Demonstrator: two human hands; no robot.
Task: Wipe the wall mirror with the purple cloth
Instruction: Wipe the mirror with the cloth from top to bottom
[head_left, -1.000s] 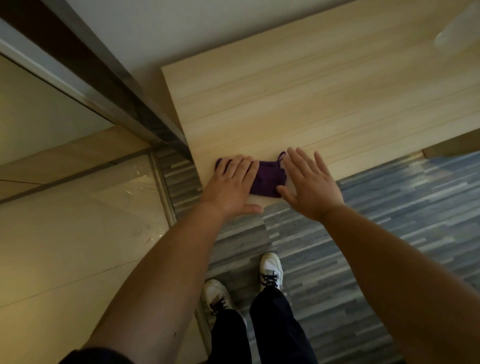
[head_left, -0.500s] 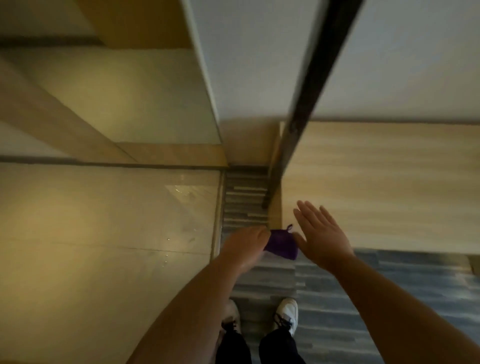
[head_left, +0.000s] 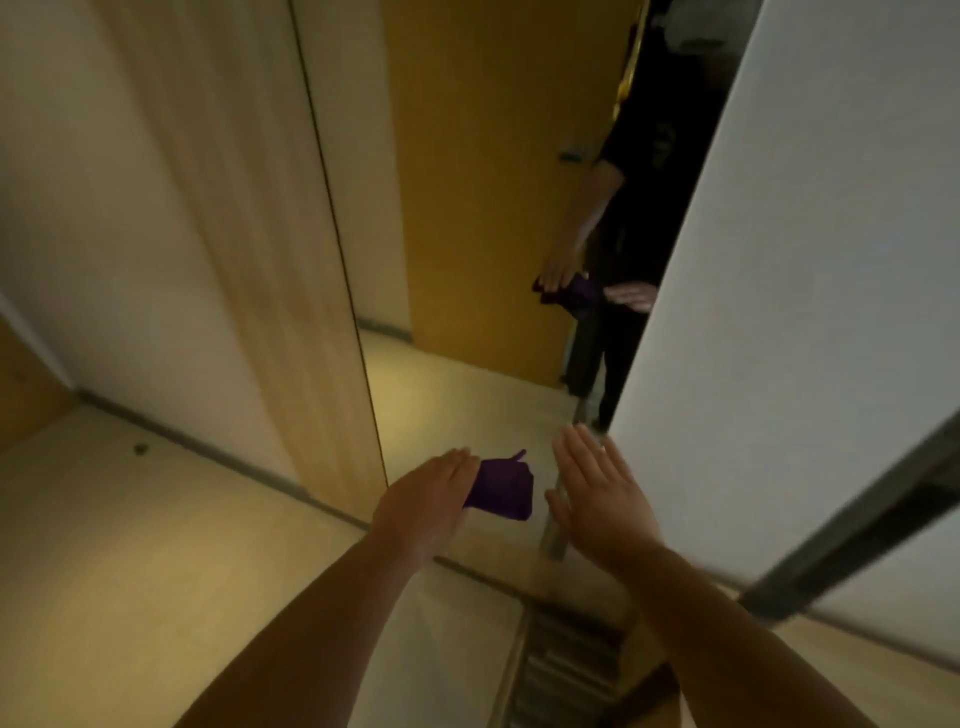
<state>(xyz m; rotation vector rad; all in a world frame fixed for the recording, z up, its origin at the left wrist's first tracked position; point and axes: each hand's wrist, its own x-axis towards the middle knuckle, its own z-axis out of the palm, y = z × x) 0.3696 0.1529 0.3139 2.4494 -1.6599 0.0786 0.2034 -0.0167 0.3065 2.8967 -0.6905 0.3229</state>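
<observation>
The purple cloth is a small folded piece, held up in front of the lower part of the wall mirror. My left hand grips its left edge, and the rest sticks out to the right. My right hand is flat and open just right of the cloth, not touching it. The tall mirror reflects an orange door, a person in dark clothes, and both hands with the cloth. I cannot tell whether the cloth touches the glass.
A pale wood panel borders the mirror on the left. A white wall with a dark metal strip stands close on the right. Glossy beige floor lies lower left, striped grey carpet below.
My left hand picked the cloth off the wooden desk and carried it left, up to the mirror. My right hand followed, open. The view swung from the desk to the mirror.
</observation>
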